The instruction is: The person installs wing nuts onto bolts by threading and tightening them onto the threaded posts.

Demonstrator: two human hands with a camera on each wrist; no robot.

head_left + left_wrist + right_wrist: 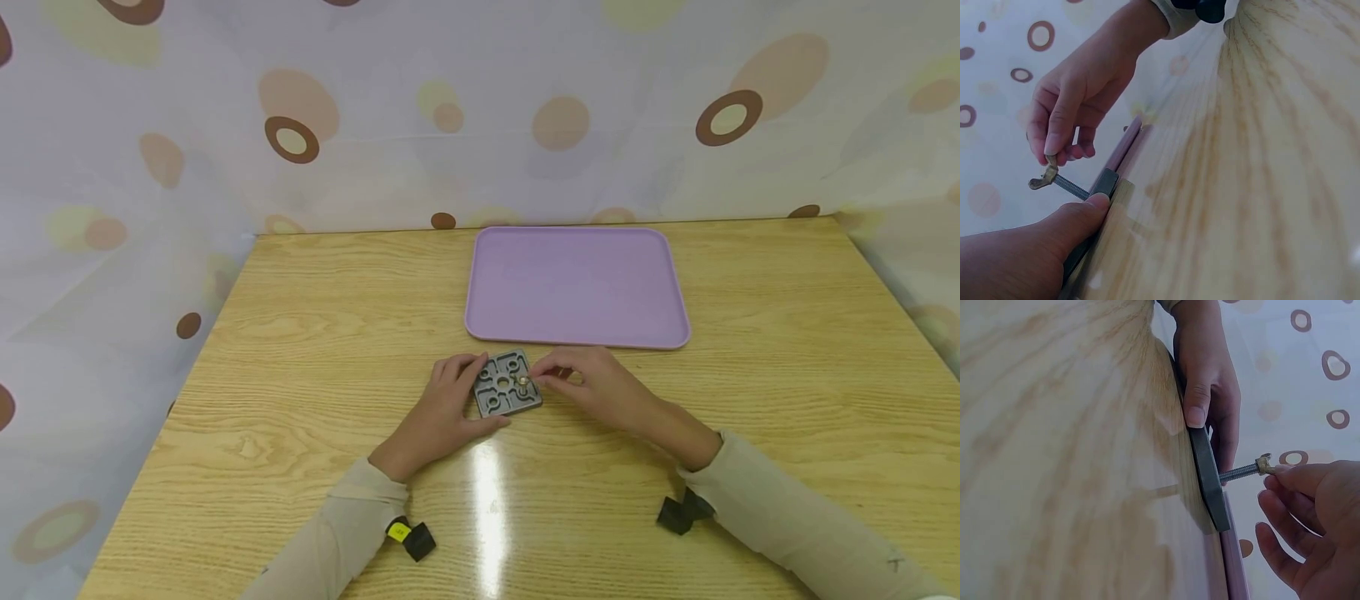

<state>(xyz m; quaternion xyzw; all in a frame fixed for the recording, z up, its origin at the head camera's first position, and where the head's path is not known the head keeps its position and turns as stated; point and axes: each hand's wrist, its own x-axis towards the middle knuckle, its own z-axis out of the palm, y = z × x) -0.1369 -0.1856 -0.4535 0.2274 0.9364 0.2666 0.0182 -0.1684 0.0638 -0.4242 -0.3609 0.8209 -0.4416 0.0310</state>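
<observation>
A square grey metal plate [512, 403] with round holes and recessed channels lies flat on the wooden table. My left hand [442, 406] holds it from the left, thumb along the near edge and fingers at the far left corner. From the plate's right part a threaded bolt [1239, 472] stands upright, with a brass wing nut [1052, 172] at its top end. Thumb and forefinger of my right hand [603, 387] pinch one wing of that nut; its other fingers are loosely bent in the right wrist view. The bolt's lower end is hidden in the plate.
Just beyond the hands lies a purple tray [577, 283] with a raised rim. The wooden table [300, 350] reaches back to a patterned cloth [487, 108] hanging behind it and along both sides.
</observation>
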